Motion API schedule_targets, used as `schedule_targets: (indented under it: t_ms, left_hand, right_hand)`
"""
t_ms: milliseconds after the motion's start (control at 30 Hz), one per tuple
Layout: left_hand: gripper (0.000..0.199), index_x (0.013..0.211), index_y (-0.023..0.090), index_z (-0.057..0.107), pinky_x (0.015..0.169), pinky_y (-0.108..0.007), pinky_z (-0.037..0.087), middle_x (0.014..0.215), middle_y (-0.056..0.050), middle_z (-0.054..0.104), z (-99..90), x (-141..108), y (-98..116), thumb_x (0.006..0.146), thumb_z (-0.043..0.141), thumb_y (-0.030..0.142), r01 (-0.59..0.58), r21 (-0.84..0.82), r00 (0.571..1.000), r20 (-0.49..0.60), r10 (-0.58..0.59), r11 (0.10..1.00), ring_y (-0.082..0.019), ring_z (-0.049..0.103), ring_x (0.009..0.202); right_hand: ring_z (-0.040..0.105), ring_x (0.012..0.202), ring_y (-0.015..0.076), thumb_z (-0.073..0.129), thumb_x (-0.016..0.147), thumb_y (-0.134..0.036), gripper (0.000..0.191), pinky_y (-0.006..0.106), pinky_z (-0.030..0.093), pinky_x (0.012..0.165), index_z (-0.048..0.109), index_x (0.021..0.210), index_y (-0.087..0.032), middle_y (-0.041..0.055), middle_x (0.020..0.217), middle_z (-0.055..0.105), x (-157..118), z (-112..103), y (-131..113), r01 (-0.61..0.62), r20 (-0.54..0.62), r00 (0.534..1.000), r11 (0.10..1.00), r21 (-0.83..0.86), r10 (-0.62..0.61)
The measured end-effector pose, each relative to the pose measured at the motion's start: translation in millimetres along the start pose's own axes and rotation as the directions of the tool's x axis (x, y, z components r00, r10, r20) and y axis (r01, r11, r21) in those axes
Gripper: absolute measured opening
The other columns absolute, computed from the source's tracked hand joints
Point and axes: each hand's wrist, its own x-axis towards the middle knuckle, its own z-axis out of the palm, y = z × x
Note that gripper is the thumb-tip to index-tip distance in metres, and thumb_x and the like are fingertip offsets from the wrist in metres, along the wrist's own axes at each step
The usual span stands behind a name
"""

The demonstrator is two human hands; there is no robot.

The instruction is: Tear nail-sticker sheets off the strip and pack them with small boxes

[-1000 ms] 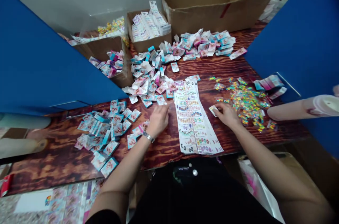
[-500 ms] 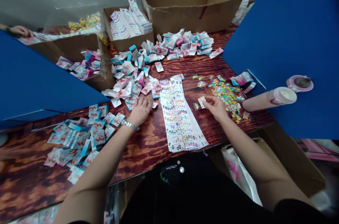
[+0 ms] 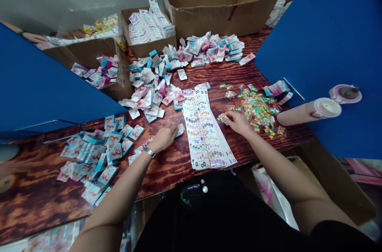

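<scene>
My left hand (image 3: 164, 139) is closed on a small cardboard box, whose white open flap (image 3: 180, 130) sticks out past the fingertips. More small boxes lie partly hidden under that wrist. Between my hands are long strips of printed stickers (image 3: 199, 132), laid side by side and overlapping. To their right, my right hand (image 3: 239, 123) pinches a small printed packet (image 3: 222, 118) at the strips' edge. Beyond that hand spreads a pile of small shiny yellow-green packets (image 3: 258, 107).
Flat closed boxes (image 3: 98, 150) are heaped at left, open-flapped ones (image 3: 149, 85) farther back. A carton of sticker strips (image 3: 149, 47) and a large carton (image 3: 221, 19) stand behind. Blue partitions (image 3: 328, 53) flank the table; a tumbler (image 3: 310, 111) is at right. A co-worker's hand (image 3: 36, 38) shows far left.
My left hand has drawn back from the open-box pile towards me, now with a small box in it. The right hand has moved left to the sticker strips with its packet.
</scene>
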Motion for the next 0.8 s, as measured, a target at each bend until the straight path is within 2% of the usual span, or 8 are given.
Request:
schedule_targets:
  t_ms: [133,233,333,400,533,633,700,800]
  left_hand:
    - [0.044,0.131,0.015,0.052,0.084,-0.034,0.049,0.102,-0.013,0.06,5.9,-5,2,0.099,0.029,0.032,0.027,0.105,0.998,-0.06,-0.021,0.994,-0.022,0.061,0.089]
    - [0.043,0.129,0.014,0.053,0.091,-0.04,0.046,0.111,-0.016,0.058,7.8,-9,6,0.098,0.032,0.034,0.048,0.214,0.99,-0.142,-0.017,0.976,-0.027,0.056,0.102]
    - [0.051,0.132,0.01,0.049,0.099,-0.046,0.041,0.124,-0.02,0.054,10.6,-14,12,0.094,0.044,0.044,0.042,0.298,0.984,-0.178,0.012,0.954,-0.033,0.048,0.113]
    - [0.06,0.135,0.009,0.045,0.099,-0.048,0.04,0.129,-0.021,0.051,13.2,-17,16,0.089,0.053,0.047,0.021,0.338,0.989,-0.142,0.029,0.941,-0.035,0.046,0.117]
    - [0.052,0.136,0.01,0.042,0.091,-0.044,0.045,0.127,-0.021,0.053,16.2,-19,19,0.092,0.051,0.034,0.07,0.397,0.996,-0.085,-0.039,0.915,-0.033,0.049,0.112]
    - [0.045,0.133,0.011,0.045,0.087,-0.042,0.048,0.123,-0.019,0.055,15.1,-19,17,0.092,0.049,0.029,0.105,0.361,0.992,-0.104,-0.072,0.927,-0.031,0.052,0.108]
    - [0.044,0.13,0.012,0.047,0.089,-0.041,0.048,0.12,-0.017,0.056,13.3,-19,17,0.091,0.053,0.032,0.078,0.255,0.99,-0.132,-0.046,0.964,-0.029,0.054,0.107]
    - [0.045,0.128,0.014,0.049,0.094,-0.04,0.048,0.116,-0.014,0.058,9.6,-18,22,0.09,0.056,0.038,0.0,0.044,0.985,-0.17,0.007,0.999,-0.027,0.056,0.107]
  right_hand:
    - [0.066,0.082,0.0197,0.051,0.09,-0.037,0.03,0.031,0.051,0.073,0.067,0.109,-0.022,0.0034,0.1,0.073,-3,-3,2,0.008,0.002,1.0,1.0,0.03,-0.008]
    - [0.066,0.085,0.0204,0.055,0.088,-0.038,0.032,0.033,0.052,0.077,0.067,0.112,-0.022,0.0047,0.106,0.071,-5,6,2,-0.009,-0.009,1.0,1.0,-0.003,0.009]
    - [0.063,0.096,0.0252,0.063,0.083,-0.038,0.03,0.037,0.048,0.085,0.069,0.105,-0.019,0.0098,0.106,0.069,-5,16,2,-0.039,-0.042,0.998,0.996,-0.081,0.036]
    - [0.062,0.094,0.0261,0.063,0.082,-0.038,0.025,0.037,0.046,0.083,0.069,0.095,-0.018,0.0109,0.098,0.069,-3,19,1,-0.059,-0.05,0.997,0.99,-0.128,0.053]
    - [0.062,0.083,0.023,0.063,0.082,-0.036,0.016,0.032,0.044,0.072,0.064,0.081,-0.02,0.0069,0.086,0.068,-1,17,1,-0.047,-0.022,0.999,0.984,-0.171,0.044]
    - [0.061,0.072,0.0209,0.06,0.084,-0.038,0.017,0.03,0.041,0.064,0.061,0.081,-0.021,0.0039,0.077,0.066,-6,8,-7,-0.043,-0.031,0.999,0.985,-0.17,0.039]
    - [0.059,0.063,0.019,0.059,0.086,-0.044,0.022,0.029,0.038,0.059,0.06,0.084,-0.021,0.0018,0.071,0.064,-13,0,-20,-0.022,-0.094,0.996,0.991,-0.132,0.01]
    - [0.06,0.065,0.0171,0.06,0.087,-0.042,0.021,0.028,0.041,0.061,0.059,0.088,-0.021,0.0012,0.076,0.066,-25,-9,-53,0.189,-0.209,0.958,0.98,-0.058,-0.197]
